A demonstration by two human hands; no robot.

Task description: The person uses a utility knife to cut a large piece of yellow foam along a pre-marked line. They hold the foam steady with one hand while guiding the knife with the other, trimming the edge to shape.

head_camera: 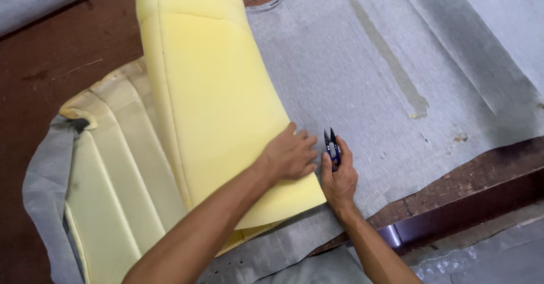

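Note:
My left hand (290, 155) lies flat on the right edge of a thick yellow foam pad (215, 97), pressing it down on the grey fabric sheet (385, 63). My right hand (339, 177) is closed around small blue-handled thread snips (331, 145), whose dark blades point away from me just beside the foam's edge, over the grey fabric. Under the foam lies a cream stitched padded cover (119, 176) with long ribs.
A dark reddish-brown wooden table (51, 51) shows at the left and along the front right edge (464, 193). Grey backing cloth (42, 187) folds around the cover's left side. A glue streak (391, 57) marks the fabric.

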